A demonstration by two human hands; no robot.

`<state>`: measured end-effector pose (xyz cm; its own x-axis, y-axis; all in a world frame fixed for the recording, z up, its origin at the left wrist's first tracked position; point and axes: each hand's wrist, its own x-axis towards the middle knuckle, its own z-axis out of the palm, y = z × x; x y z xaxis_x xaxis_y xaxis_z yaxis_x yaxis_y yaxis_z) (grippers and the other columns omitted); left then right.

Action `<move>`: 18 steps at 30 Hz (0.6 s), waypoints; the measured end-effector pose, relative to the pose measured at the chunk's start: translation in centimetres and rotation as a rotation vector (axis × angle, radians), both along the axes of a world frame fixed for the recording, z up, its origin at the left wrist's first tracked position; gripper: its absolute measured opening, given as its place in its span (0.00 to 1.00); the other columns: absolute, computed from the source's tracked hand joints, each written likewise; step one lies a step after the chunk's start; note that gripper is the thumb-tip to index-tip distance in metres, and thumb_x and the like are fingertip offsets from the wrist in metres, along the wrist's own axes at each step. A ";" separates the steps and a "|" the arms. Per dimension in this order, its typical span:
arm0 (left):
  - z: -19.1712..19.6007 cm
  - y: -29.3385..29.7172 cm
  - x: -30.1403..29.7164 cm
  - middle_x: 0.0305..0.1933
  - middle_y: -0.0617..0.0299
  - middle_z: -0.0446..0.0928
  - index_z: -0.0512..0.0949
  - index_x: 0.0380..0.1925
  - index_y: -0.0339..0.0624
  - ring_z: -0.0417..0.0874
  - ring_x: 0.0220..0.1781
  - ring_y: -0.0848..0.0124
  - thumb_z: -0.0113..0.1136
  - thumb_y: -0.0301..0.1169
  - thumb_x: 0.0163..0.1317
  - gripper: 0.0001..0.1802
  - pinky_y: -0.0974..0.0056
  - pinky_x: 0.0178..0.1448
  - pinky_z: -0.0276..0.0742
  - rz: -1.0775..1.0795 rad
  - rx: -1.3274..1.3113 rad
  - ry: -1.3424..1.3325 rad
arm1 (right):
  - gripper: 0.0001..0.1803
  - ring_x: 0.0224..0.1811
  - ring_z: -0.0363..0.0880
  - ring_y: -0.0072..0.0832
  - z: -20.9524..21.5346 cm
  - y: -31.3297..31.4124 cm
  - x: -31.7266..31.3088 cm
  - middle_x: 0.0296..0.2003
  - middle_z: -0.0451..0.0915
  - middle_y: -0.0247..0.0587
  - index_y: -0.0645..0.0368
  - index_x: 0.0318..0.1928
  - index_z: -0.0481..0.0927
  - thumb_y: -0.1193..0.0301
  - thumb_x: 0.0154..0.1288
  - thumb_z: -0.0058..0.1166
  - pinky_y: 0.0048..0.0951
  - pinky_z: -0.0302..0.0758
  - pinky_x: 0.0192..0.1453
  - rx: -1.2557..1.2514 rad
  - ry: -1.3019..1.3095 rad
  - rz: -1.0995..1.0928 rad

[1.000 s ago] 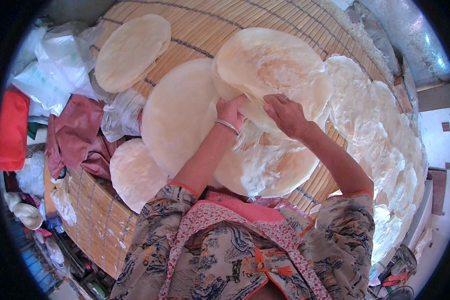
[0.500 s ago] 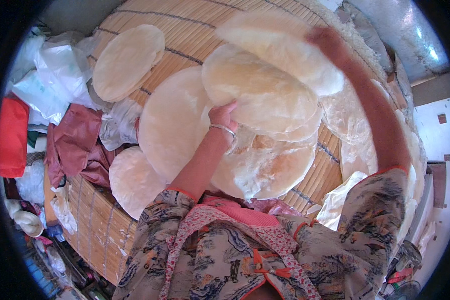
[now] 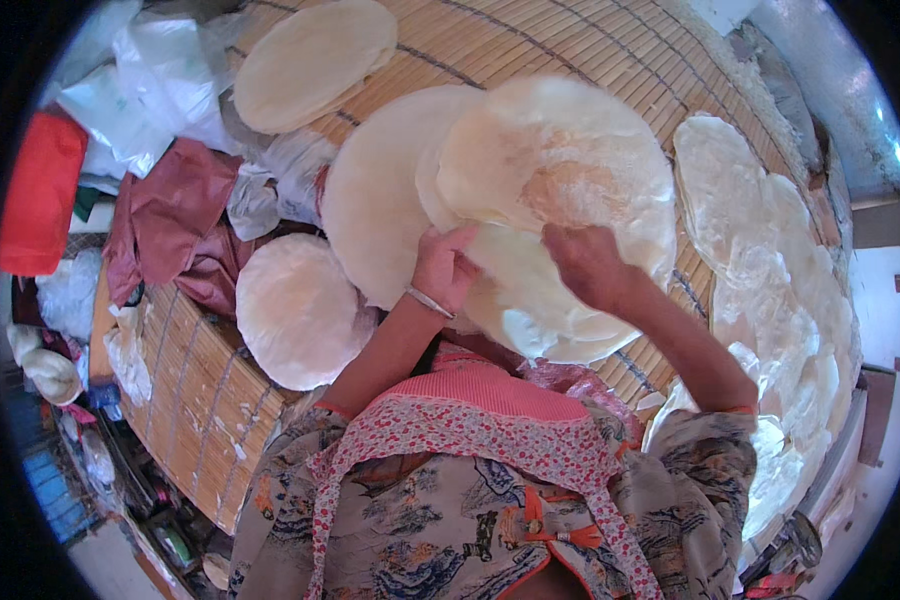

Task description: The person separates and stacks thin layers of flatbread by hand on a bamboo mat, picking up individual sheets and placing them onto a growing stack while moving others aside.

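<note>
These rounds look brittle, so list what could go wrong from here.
1. Both the left hand and the right hand pinch the top rice-paper round near its lower edge only; so thin a sheet might crack or tear.
2. The stack beneath overhangs the bamboo mat toward the person, so it may slide off.

Bright daylight, soft and even, strongest at the upper right, where the pale wall (image 3: 820,110) blows out bluish. Round sheets (image 3: 560,190) near white, mild glare, texture partly lost on the row of discs at right (image 3: 770,260). Short soft shadows under the left hand (image 3: 445,268) and right hand (image 3: 585,262). Strong fisheye: bamboo mat (image 3: 570,50) slats bow, black vignette all round. Edges smeared, lower-left clutter (image 3: 80,440) dim and soft. Centre reasonably sharp.
</note>
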<state>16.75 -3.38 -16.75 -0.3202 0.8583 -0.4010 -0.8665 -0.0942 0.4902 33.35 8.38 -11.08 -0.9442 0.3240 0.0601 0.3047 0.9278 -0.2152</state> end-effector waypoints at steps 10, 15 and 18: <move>-0.7 -1.2 -1.4 0.45 0.58 0.72 0.70 0.42 0.43 0.71 0.47 0.63 0.43 0.39 0.57 0.17 0.56 0.53 0.64 -0.106 0.175 -0.258 | 0.05 0.23 0.75 0.46 3.1 -1.5 -4.7 0.19 0.74 0.50 0.62 0.27 0.66 0.77 0.47 0.45 0.45 0.69 0.25 -0.065 0.033 -0.013; -0.9 -0.4 -1.6 0.39 0.63 0.74 0.70 0.39 0.43 0.75 0.38 0.69 0.45 0.34 0.56 0.12 0.61 0.43 0.72 -0.163 0.177 -0.132 | 0.05 0.24 0.76 0.45 1.2 -3.1 -5.7 0.20 0.75 0.49 0.62 0.28 0.67 0.74 0.50 0.45 0.43 0.71 0.27 -0.024 -0.054 0.024; 0.0 0.0 -1.1 0.37 0.64 0.74 0.70 0.38 0.44 0.75 0.35 0.70 0.49 0.31 0.55 0.10 0.60 0.41 0.73 -0.109 0.107 -0.008 | 0.06 0.24 0.76 0.44 1.4 -3.4 -5.7 0.20 0.75 0.49 0.61 0.28 0.68 0.71 0.52 0.45 0.44 0.71 0.27 -0.031 -0.047 -0.035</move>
